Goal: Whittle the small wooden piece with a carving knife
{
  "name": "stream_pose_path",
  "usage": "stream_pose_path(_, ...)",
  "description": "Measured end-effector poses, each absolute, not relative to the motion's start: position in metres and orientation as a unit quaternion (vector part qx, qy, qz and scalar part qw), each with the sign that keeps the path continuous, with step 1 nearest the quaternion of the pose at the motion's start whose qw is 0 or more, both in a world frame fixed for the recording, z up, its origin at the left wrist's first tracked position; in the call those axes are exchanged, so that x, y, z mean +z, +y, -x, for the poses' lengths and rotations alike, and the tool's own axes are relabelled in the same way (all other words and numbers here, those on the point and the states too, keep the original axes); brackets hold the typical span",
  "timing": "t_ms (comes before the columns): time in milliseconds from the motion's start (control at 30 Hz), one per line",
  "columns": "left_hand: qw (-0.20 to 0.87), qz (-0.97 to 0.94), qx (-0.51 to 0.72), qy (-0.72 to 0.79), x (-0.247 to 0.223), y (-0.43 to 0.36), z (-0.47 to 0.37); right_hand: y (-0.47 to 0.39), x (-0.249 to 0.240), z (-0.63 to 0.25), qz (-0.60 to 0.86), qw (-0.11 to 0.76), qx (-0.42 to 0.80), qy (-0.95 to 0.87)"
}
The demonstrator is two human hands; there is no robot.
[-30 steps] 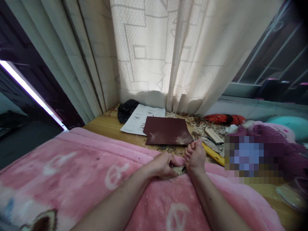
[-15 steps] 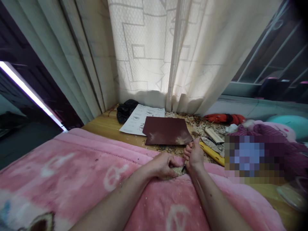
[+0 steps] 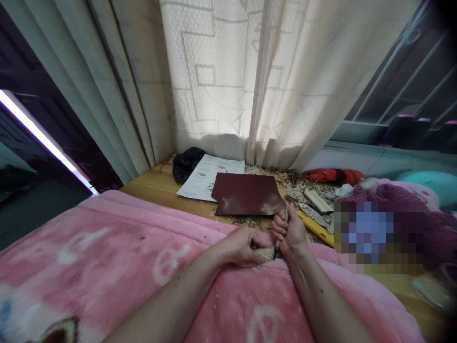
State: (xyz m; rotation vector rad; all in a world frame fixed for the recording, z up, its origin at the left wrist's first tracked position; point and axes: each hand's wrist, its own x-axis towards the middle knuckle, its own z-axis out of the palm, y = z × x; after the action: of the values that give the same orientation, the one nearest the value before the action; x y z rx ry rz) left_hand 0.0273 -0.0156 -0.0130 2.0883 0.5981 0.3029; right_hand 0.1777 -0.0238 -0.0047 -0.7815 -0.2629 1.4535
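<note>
Closed round a pale, woven-looking piece point(image 3: 267, 253), my left hand point(image 3: 242, 245) rests low over the pink blanket point(image 3: 143, 238). My right hand point(image 3: 290, 231) is a fist just to its right, wrapped round a thin tool whose dark tip point(image 3: 276, 251) points down at the right edge of the pale piece. Most of the tool is hidden by the fingers. A dark red sheet point(image 3: 248, 193) lies flat just beyond both hands, partly over a white printed paper point(image 3: 207, 178).
Shavings point(image 3: 296, 183) litter the wooden table point(image 3: 150, 186). To the right are a yellow-handled tool point(image 3: 316, 228), a cream-coloured block point(image 3: 317, 201), a red bundle point(image 3: 333, 176) and purple cloth point(image 3: 400, 200). A black bag point(image 3: 187, 163) sits at the back left, before the curtains.
My right hand has shifted and turned slightly, and more of the pale piece shows between the hands. My left hand has hardly moved.
</note>
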Motion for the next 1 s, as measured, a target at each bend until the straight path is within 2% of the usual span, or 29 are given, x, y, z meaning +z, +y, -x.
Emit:
stream_pose_path(300, 0.465, -0.836, 0.144, 0.253, -0.013, -0.016, -0.026, -0.029, 0.001, -0.175, 0.331, 0.745, 0.563, -0.138)
stream_pose_path(1000, 0.434, -0.852, 0.11, 0.27, -0.014, -0.012, -0.025, -0.034, 0.008, -0.165, 0.371, 0.78, 0.473, -0.173)
